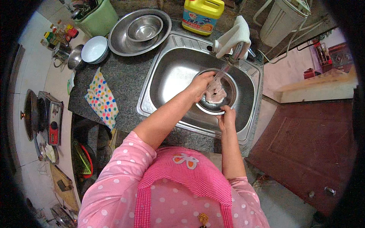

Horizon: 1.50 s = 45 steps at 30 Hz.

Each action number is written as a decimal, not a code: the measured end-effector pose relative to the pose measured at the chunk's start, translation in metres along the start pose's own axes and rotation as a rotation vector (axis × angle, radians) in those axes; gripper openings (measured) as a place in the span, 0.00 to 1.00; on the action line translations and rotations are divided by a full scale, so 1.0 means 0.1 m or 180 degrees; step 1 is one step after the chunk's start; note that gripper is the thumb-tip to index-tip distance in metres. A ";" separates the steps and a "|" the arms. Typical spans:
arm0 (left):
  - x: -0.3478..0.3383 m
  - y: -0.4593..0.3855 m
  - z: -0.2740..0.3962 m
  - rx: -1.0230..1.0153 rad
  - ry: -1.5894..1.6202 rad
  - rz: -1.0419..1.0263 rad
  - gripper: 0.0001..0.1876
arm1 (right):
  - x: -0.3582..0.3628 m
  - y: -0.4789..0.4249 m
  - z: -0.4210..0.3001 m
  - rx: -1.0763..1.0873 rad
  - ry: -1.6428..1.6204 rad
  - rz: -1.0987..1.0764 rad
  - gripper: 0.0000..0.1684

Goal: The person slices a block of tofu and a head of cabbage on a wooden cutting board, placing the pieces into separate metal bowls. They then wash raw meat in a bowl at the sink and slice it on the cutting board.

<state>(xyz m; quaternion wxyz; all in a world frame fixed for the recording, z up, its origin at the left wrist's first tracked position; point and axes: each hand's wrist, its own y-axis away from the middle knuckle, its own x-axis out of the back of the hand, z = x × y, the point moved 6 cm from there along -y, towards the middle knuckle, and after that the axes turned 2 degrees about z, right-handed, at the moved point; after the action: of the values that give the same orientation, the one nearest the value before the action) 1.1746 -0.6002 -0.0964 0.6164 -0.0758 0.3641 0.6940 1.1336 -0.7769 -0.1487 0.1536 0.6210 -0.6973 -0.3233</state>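
A round stainless steel bowl is in the sink basin, with pale raw meat in it. Water runs from the faucet, which has a white cloth draped over it, down into the bowl. My left hand reaches over the bowl's left side beside the stream and touches the meat; its fingertips are partly hidden by water, so a grip on it cannot be told. My right hand grips the bowl's near rim between thumb and fingers.
Left of the sink lie a dotted cloth, white bowls and a large steel basin holding a smaller bowl. A yellow detergent jug stands behind the sink. At far left is a portable gas stove; a brown door is at right.
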 end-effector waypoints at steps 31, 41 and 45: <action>0.51 0.63 -0.19 0.0145 -0.0064 0.0404 0.29 | -0.77 -0.75 -2.39 0.3179 0.4854 0.0236 0.36; 0.64 0.78 -0.11 0.0010 -0.0019 0.0955 0.30 | -0.83 0.19 -1.63 0.3910 0.3199 -0.0468 0.30; 0.59 0.69 -0.20 -0.0072 0.0173 0.0786 0.31 | -1.07 0.15 -0.48 0.3879 0.4461 -0.0758 0.37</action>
<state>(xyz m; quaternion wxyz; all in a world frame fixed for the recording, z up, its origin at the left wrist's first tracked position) 1.0913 -0.5628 -0.1148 0.5152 -0.0562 0.3794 0.7665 1.1710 -0.6853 -0.0828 0.1528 0.7150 -0.4267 0.5323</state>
